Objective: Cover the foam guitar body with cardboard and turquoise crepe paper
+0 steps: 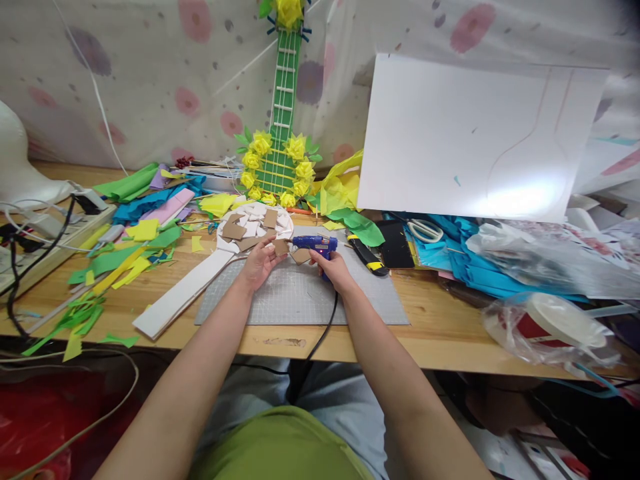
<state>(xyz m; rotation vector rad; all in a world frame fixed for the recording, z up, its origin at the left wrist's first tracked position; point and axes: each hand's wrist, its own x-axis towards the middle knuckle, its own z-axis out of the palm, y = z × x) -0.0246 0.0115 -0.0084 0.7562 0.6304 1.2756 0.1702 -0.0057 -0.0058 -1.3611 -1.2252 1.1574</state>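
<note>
The left hand (258,265) is pinching a small brown cardboard piece (281,248) between its fingers, palm partly turned up. Just to its right, the right hand (331,265) is gripping a blue glue gun (316,243), whose nozzle is pointing toward the left hand, close to that piece; whether the two are touching cannot be told. A second cardboard piece (301,256) is showing between the hands, near the right fingers. Beneath both hands a gray cutting mat (300,301) is lying on the wooden table (370,343), and a black cord (329,325) is trailing down below the right hand. Beyond and left of the left hand, a white guitar-shaped form (183,293) is lying with cardboard bits (233,231) scattered over its round body. Farther beyond the hands, a green guitar (283,100) trimmed with yellow flowers is standing upright. Right of the right hand, a yellow-and-black cutter (367,255) is resting, with white-handled scissors (425,231) lying farther right.
</note>
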